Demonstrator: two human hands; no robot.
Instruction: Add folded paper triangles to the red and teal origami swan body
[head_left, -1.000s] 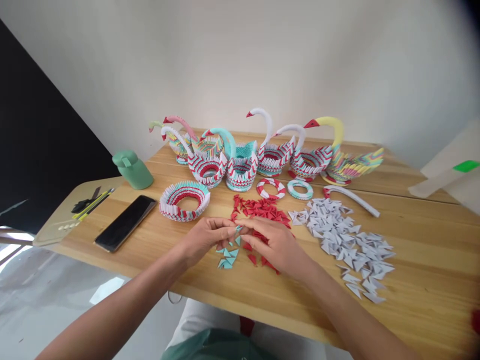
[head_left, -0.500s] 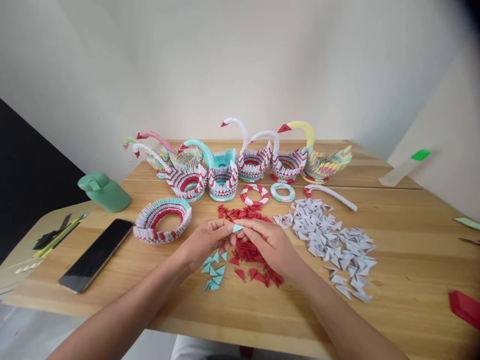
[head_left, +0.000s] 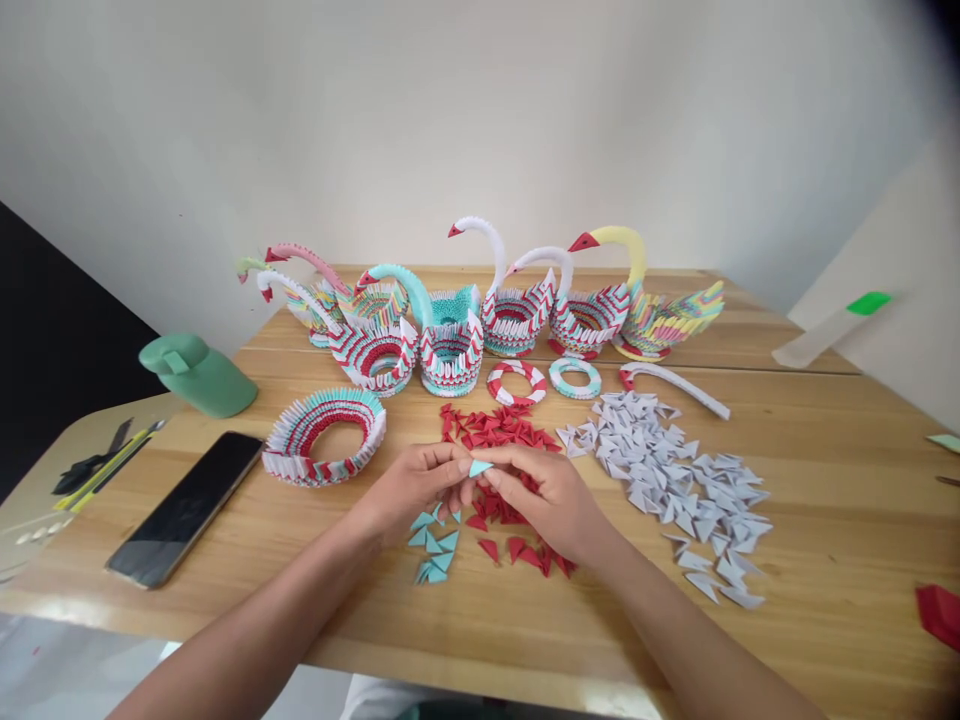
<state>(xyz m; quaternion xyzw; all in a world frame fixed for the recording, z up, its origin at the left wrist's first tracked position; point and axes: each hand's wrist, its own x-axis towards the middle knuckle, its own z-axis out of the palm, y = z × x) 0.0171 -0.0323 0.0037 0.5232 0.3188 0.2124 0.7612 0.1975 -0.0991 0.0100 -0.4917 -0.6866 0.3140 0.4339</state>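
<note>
A small turquoise folded paper triangle [head_left: 480, 468] is pinched between my two hands. My left hand [head_left: 421, 488] grips its left end with thumb and forefinger, the other fingers curled beneath. From the other side, my right hand [head_left: 546, 495] pinches the right end. Under and behind the hands lies a pile of red paper triangles [head_left: 502, 430], partly hidden by them. Several turquoise paper triangles [head_left: 435, 568] rest on the table just below my left hand. Right of my right hand spreads a heap of white paper triangles [head_left: 675, 480].
A round paper basket [head_left: 285, 466] and a phone [head_left: 184, 508] lie on the left, near a green flask [head_left: 199, 375]. Several paper swans [head_left: 450, 375] stand behind, with a red-white ring [head_left: 495, 385], a turquoise-white ring [head_left: 575, 391] and a loose white neck [head_left: 679, 385] before them.
The camera view has shifted slightly, so the table objects sit a little differently in frame. Both hands still hold the turquoise triangle in much the same pose.
</note>
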